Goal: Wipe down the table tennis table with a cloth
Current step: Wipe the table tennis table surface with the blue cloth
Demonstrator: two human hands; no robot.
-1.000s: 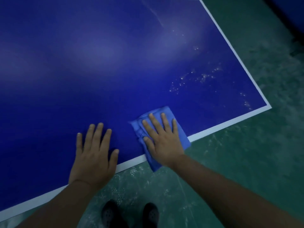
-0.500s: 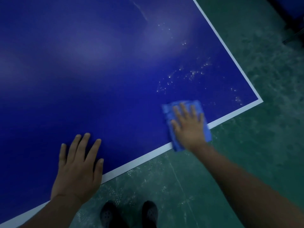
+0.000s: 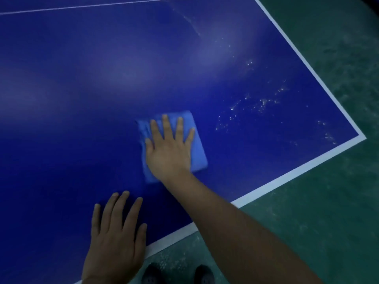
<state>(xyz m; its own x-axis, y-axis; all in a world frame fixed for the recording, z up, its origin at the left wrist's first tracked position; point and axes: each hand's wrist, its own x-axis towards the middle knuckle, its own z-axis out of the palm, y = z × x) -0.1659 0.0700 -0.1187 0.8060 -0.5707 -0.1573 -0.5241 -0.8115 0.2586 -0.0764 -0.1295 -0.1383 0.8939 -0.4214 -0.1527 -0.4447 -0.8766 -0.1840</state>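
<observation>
The cloth (image 3: pixel 194 144), a folded blue pad, lies flat on the table tennis table (image 3: pixel 86 83), in from the near white edge line (image 3: pixel 291 175) and short of the near right corner. The right hand (image 3: pixel 170 150) is spread on top of it, fingers straight and fanned, palm pressing down, nothing pinched. Just nearer the edge than the cloth, the left hand (image 3: pixel 114 240) lies flat on the bare blue, fingers straight too, looking like a brace for the lean. This reads as mid-wipe, pad loaded and ready to travel. Beyond the cloth, toward that corner, a scatter of pale specks (image 3: pixel 260 103) glints on the surface, with a few more right by the corner itself, so that patch looks not yet done. The next stroke, I'd say, wants a sweep out toward the corner, pressure kept even so the fold doesn't bunch, and a stop before the edge. Below the table edge, two dark shoes (image 3: pixel 176 275) on a green floor (image 3: pixel 328 212)
</observation>
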